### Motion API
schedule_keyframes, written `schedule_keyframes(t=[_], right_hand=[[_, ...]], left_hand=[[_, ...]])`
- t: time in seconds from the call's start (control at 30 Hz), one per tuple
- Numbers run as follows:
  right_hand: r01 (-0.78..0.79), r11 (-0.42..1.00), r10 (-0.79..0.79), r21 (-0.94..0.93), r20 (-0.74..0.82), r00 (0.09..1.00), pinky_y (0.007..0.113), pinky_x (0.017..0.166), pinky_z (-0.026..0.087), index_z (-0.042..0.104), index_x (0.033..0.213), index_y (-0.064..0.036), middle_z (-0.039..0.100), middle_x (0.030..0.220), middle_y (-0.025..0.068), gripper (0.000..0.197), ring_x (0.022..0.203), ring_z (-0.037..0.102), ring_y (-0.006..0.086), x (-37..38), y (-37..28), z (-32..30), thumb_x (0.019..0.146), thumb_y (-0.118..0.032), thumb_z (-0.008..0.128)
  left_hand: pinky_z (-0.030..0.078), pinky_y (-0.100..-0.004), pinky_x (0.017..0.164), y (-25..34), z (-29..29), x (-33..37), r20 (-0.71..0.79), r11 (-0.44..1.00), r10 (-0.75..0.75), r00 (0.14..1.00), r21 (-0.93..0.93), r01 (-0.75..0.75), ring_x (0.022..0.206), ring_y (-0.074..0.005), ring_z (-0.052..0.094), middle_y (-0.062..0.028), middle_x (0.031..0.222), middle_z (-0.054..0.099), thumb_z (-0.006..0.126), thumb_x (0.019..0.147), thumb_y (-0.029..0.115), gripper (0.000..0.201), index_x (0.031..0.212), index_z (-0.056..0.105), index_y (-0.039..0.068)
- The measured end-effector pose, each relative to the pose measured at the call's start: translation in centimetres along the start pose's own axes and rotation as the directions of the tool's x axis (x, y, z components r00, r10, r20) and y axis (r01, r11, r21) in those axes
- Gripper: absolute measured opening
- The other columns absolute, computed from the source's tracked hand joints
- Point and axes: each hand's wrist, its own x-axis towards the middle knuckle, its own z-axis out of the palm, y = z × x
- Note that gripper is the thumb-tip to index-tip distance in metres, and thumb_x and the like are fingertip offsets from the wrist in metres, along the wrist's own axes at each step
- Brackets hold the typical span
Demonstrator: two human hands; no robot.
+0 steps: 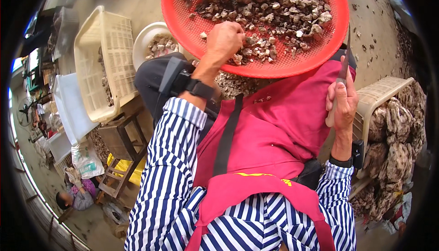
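Our left hand clenched among rough oyster shells in the red round basket on our lap, our right hand gripping an upright shucking knife, beside a cream crate.

The picture is bright with soft daylight and only faint shadows, the red basket and red apron look sharp and strong in colour, the round lens bends everything near the rim, and the corners go black while things at the edges look small and blurry.
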Motion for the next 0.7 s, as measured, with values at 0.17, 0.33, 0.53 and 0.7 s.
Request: schedule_keyframes(t=[0.17, 0.33, 0.53, 0.7], right_hand=[[0.000, 1.000, 0.000, 0.027, -0.024, 1.000, 0.017, 0.043, 0.034, 0.028, 0.142, -0.0063, 0.041, 0.061, -0.0035, 0.050, 0.048, 0.036, 0.0035, 0.1, 0.1, -0.3, 0.096, -0.022, 0.040], [0.005, 1.000, -0.005, 0.024, -0.007, 1.000, 0.017, 0.043, 0.033, 0.030, 0.142, -0.0076, 0.040, 0.061, -0.0037, 0.049, 0.048, 0.036, 0.0035, 0.3, 0.1, -0.1, 0.096, -0.023, 0.040], [0.001, 1.000, -0.001, 0.014, -0.011, 1.000, 0.017, 0.043, 0.033, 0.032, 0.141, -0.0074, 0.040, 0.061, -0.0037, 0.048, 0.048, 0.036, 0.0035, 0.3, 0.0, 0.3, 0.096, -0.023, 0.040], [0.007, 1.000, -0.007, -0.006, -0.019, 1.000, 0.017, 0.043, 0.033, 0.032, 0.140, -0.0060, 0.039, 0.061, -0.0039, 0.048, 0.048, 0.036, 0.0034, 0.2, 0.0, 0.5, 0.096, -0.022, 0.041]], left_hand=[[0.046, -0.0213, 0.047, -0.3, -2.1, -0.6, 0.327, 0.402, -0.295, 0.898, -0.810, 0.427, 0.054, -0.0099, 0.057, -0.0080, 0.074, 0.065, 0.061, 0.087, 0.012, 0.012, 0.088, 0.062, 0.000], [0.049, -0.0195, 0.051, 0.4, -3.6, -2.6, 0.415, -0.078, -0.265, 0.870, -0.909, 0.410, 0.060, -0.0123, 0.060, -0.0126, 0.082, 0.065, 0.058, 0.088, 0.005, 0.009, 0.095, 0.056, -0.001], [0.051, -0.0206, 0.053, 1.0, -3.9, -3.9, 0.351, -0.113, -0.184, 0.918, -0.935, 0.335, 0.060, -0.0129, 0.060, -0.0131, 0.082, 0.065, 0.059, 0.086, 0.002, 0.013, 0.099, 0.056, 0.000], [0.052, -0.0219, 0.056, 1.5, -4.5, -5.2, 0.285, -0.011, -0.190, 0.939, -0.957, 0.289, 0.063, -0.0129, 0.061, -0.0121, 0.084, 0.065, 0.058, 0.086, 0.000, 0.014, 0.100, 0.057, 0.000]])
